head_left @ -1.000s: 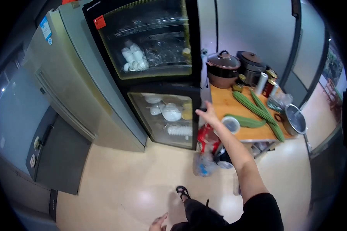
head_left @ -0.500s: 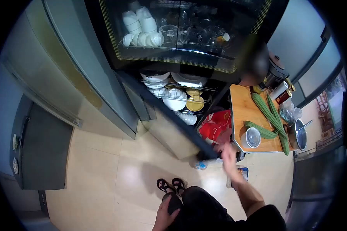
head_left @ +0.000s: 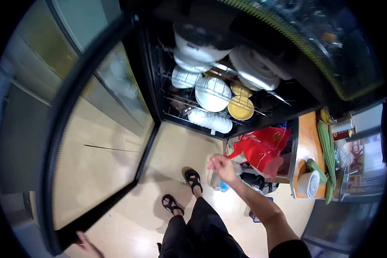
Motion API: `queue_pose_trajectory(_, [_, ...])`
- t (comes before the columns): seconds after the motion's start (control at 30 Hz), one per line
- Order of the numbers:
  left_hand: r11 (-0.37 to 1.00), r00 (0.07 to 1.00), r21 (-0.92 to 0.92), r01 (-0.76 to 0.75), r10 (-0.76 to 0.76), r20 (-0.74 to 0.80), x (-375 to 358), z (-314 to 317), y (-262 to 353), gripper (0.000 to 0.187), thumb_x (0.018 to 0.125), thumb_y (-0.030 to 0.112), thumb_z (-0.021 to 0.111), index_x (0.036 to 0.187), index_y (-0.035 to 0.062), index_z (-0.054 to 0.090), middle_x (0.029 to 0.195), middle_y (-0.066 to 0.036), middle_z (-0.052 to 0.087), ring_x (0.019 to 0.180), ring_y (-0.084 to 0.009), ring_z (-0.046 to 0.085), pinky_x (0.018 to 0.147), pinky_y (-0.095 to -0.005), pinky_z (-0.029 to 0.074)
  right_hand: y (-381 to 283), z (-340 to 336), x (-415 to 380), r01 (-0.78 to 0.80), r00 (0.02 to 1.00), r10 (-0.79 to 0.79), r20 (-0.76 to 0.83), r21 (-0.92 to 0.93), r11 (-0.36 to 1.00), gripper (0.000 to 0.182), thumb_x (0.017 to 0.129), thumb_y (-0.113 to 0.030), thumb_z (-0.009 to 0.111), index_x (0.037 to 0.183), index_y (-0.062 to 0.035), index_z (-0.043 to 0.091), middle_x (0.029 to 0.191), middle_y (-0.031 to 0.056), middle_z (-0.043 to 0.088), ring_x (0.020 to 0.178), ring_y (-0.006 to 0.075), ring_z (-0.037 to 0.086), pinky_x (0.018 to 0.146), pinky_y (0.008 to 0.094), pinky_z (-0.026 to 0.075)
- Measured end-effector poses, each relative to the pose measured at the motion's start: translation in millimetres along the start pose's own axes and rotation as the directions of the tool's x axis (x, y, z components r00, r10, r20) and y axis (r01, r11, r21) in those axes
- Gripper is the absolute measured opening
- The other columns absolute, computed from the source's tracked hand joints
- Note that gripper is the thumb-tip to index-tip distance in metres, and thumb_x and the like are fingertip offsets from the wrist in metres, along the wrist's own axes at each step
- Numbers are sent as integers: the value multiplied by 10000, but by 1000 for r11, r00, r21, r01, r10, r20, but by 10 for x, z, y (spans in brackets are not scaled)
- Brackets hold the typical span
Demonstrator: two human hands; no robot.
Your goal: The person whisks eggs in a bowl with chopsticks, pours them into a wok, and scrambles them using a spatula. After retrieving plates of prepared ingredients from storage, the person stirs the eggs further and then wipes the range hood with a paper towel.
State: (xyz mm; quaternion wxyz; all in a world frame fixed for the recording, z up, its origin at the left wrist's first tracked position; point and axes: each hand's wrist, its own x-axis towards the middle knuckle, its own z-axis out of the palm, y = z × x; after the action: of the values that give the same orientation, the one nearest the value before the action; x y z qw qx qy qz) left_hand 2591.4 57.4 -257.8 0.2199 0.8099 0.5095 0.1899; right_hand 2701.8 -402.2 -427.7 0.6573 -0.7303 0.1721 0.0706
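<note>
A glass cabinet door with a dark frame stands swung wide to the left. At its near lower corner is my left hand, its fingers closed at the frame edge and partly out of sight. My right hand hangs in the air in front of the cabinet, fingers loosely bent and apart, holding nothing. Inside the cabinet, wire racks carry a white bowl, yellow bowls, a row of stacked white dishes and large white plates higher up.
A red bag lies right of the cabinet, below a wooden table. On the table are long green gourds and a lidded white tub. A clear bottle with a blue label stands on the floor near my feet.
The cabinet door has swung from partly ajar to wide on the left. My left hand has gone from my knee to the door's corner. My right hand has left the door edge.
</note>
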Motion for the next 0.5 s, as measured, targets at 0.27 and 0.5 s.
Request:
queue_pose_trajectory(0.27, [901,964,-420,-109,-8,-267,617,442,-334,535,776,189,552,1150,-112,316,1128,-288,382,1051,-315,375,901,-424,323,-641,-102,1061,365,919,-391,47,-471,803,337,766,145,297,994,7,504,852,102,574,740,133,570,681,225,436])
queue_pose_trajectory(0.5, [865,880,-476,-157,-97,-465,464,663,-94,361,741,178,567,983,-59,442,962,-206,485,853,-248,460,748,-384,416,-1428,-101,2414,174,970,-97,-222,356,918,181,794,21,472,972,37,505,894,96,540,786,186,548,732,288,466])
